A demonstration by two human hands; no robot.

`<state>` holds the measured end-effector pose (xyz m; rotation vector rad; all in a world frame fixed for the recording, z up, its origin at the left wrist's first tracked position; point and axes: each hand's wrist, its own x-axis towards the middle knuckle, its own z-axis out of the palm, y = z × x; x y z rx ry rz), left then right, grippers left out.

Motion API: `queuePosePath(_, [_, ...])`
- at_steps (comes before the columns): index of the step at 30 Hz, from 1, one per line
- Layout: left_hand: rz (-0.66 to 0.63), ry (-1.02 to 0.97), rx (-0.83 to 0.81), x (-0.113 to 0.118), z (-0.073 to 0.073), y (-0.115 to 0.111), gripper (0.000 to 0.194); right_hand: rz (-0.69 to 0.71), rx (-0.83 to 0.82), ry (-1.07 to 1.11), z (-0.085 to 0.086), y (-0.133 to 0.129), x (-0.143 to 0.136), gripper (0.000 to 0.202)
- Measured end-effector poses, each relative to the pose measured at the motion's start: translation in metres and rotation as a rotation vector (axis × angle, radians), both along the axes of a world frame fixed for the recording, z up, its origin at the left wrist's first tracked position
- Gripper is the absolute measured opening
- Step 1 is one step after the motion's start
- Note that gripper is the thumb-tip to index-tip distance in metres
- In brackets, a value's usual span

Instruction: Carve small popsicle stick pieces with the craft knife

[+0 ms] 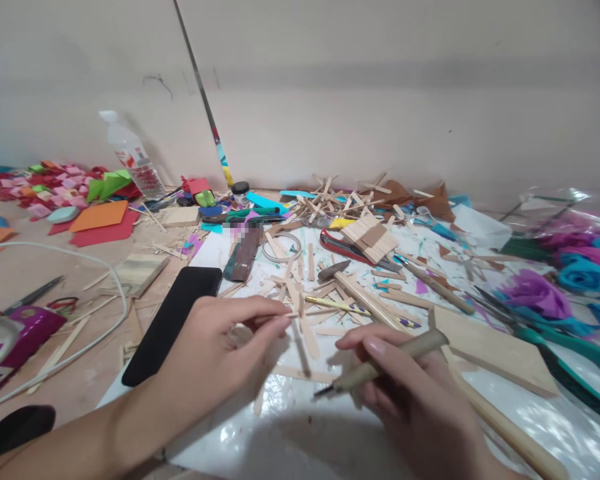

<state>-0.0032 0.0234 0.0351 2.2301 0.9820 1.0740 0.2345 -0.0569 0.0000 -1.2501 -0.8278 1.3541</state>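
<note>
Progress looks partial from my end, and I judge it only by what lies about. Both hands are occupied above a white sheet (205,453), and I see no finished wooden piece on it. Loose flat sticks heaped in a pile (330,200) near the wall look unused, and a banded bundle of sticks (370,239) sits whole. Chips and offcuts strewn between them suggest that some cutting is done; how much is left I cannot tell.

My left hand (225,340) has thumb and forefinger pinched together, seemingly on a thin stick (323,311) that points right from the fingertips, just above the scatter. The grip itself is partly hidden, and I can't make out any cut on the stick.

My right hand (420,393) is curled around the wooden handle of a tool (380,367), thumb laid along it and fingers wrapped below. Its dark tip points left, apart from the stick. A black phone (180,327) lies beside the left hand; a pencil (337,305) lies beyond, between the hands, and a wooden board (495,347) lies to the right.
</note>
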Motion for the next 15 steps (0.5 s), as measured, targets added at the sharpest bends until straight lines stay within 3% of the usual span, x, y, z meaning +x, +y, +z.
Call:
queuePosePath(2, [0.038, 0.050, 0.066, -0.003, -0.005, 0.006, 0.012, -0.063, 0.023, 0.005, -0.001, 0.001, -0.001, 0.044])
queuePosePath(5, [-0.010, 0.176, 0.187, -0.006, -0.010, 0.011, 0.021, -0.111, 0.050, -0.011, -0.001, 0.000, -0.002, 0.037])
queuePosePath(8, [-0.056, 0.204, 0.274, -0.007, -0.007, 0.008, 0.023, -0.151, 0.081, -0.173, 0.002, -0.001, -0.001, 0.034])
queuePosePath(12, [-0.292, 0.301, 0.271, -0.011, -0.001, 0.002, 0.019, -0.199, 0.235, -0.609, 0.011, -0.001, 0.004, 0.022])
queuePosePath(15, [-0.419, 0.448, 0.224, -0.014, -0.006, 0.004, 0.023, -0.137, 0.388, -0.743, 0.017, -0.001, 0.005, 0.011])
